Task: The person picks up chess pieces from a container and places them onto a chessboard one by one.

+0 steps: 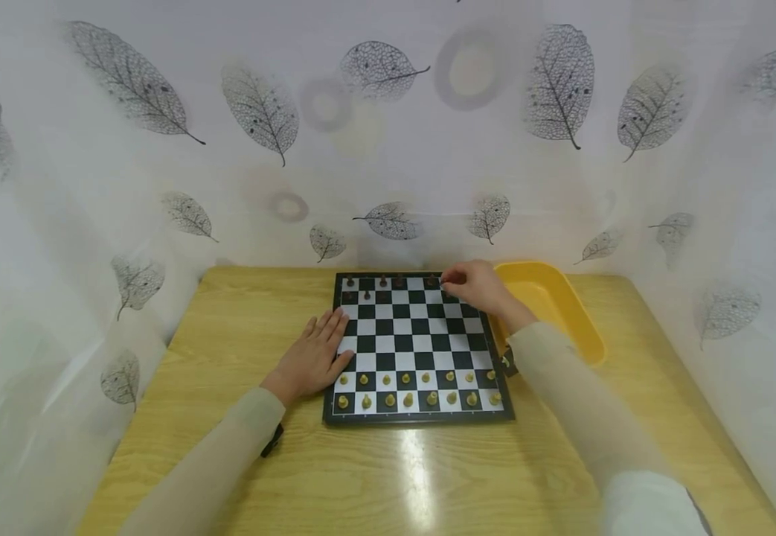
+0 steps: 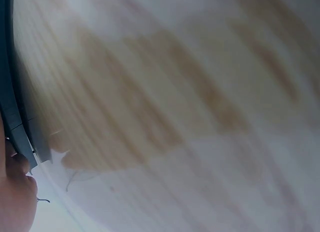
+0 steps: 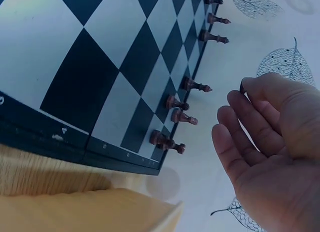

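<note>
A black-and-white chessboard (image 1: 421, 325) lies on the table. My left hand (image 1: 310, 357) rests flat with straight fingers across the board's left edge; in the left wrist view only part of this hand (image 2: 17, 202) shows beside the dark board edge. Over the far right corner, my right hand (image 1: 478, 286) pinches a small dark chess piece (image 3: 242, 87) between thumb and finger, mostly hidden by the fingertips. Several brown chess pieces (image 3: 215, 37) stand along the far side. Yellowish pieces, among them a pawn (image 1: 405, 379), fill the two near rows.
A yellow tray (image 1: 588, 335) stands right of the board, partly behind the right forearm. The wooden table (image 1: 240, 320) meets a pale curtain (image 1: 388, 164) with leaf prints at the back and sides. A dark latch (image 1: 508, 362) sticks out at the board's right edge.
</note>
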`<state>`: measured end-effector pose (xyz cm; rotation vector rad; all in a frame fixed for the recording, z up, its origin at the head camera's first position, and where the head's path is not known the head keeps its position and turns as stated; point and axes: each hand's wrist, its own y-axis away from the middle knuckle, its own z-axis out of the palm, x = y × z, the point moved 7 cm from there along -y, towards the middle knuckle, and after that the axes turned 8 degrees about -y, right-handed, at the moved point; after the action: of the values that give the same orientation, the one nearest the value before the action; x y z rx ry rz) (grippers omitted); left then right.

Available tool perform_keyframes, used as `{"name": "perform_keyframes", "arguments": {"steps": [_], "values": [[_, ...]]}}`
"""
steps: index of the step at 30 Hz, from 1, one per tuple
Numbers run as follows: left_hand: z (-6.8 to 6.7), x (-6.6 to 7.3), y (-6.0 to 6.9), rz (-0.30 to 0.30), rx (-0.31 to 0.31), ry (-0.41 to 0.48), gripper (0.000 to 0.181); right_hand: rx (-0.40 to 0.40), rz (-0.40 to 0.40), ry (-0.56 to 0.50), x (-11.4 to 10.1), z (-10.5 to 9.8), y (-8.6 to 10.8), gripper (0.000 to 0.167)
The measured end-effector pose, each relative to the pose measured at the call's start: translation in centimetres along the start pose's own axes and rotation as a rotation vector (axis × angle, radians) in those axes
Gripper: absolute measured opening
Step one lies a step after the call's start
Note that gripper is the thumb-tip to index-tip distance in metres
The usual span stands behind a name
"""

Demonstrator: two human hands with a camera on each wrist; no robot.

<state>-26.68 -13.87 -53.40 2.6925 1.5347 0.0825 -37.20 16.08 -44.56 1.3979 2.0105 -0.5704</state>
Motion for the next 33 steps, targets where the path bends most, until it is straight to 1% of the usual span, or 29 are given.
{"name": "perform_keyframes", "arguments": {"steps": [6,8,14,18,27,33], "values": [[-0.2,0.0,-0.1,0.006,0.000,-0.014,0.076,0.013,-0.008,0.051,0.2,0.8,-0.9,0.020],[-0.2,0.0,-0.1,0.005,-0.005,-0.020,0.076,0.008,0.002,0.075,0.5,1.2,-1.1,0.022],[-0.1,0.1,-0.2,0.006,-0.008,-0.016,0.077,-0.016,0.069,0.087,0.9,2.1,-1.5,0.024],[-0.2,0.1,-0.2,0.005,-0.003,-0.012,0.076,-0.028,0.081,0.087,1.0,2.5,-1.6,0.025],[0.0,0.0,-0.1,0.008,-0.007,-0.019,0.076,-0.032,0.062,0.097,1.8,3.3,-2.1,0.024],[0.0,0.0,0.0,0.004,-0.014,-0.023,0.076,-0.032,0.039,0.128,1.7,3.5,-2.3,0.024]]}}
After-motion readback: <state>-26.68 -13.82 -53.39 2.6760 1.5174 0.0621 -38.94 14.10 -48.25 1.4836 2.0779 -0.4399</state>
